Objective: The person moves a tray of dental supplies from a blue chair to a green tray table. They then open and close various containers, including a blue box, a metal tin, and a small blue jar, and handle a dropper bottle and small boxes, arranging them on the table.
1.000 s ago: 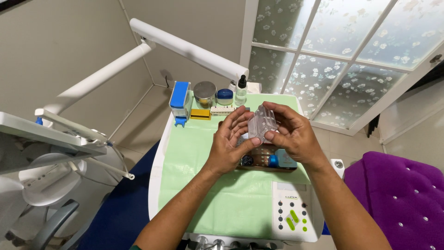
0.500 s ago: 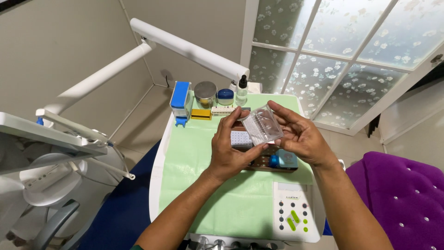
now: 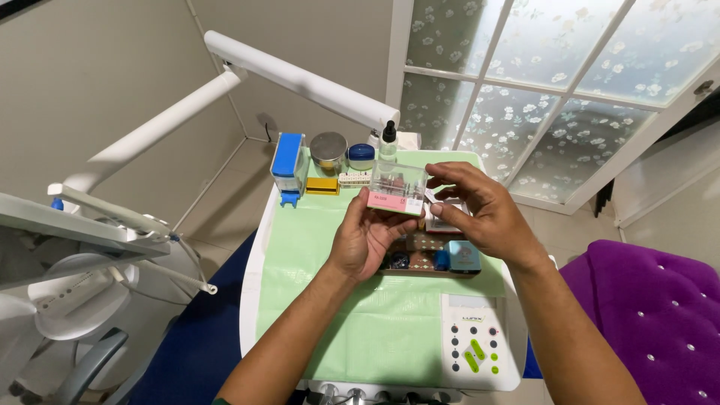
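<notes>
Clear plastic box held up over the green tray

Clear, small plastic box with a pink base sits lifted above the green-covered tray, gripped by left hand fingers. Right hand hovers beside it, fingers loosely curled, grasping nothing visible. Lid appears shut, unopened.

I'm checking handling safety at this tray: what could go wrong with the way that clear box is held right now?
The small clear box sits only on the left hand fingertips, above the green-covered tray; it could slip and spill. The right hand hovers over the small containers below; a dropped box might knock them.
</notes>
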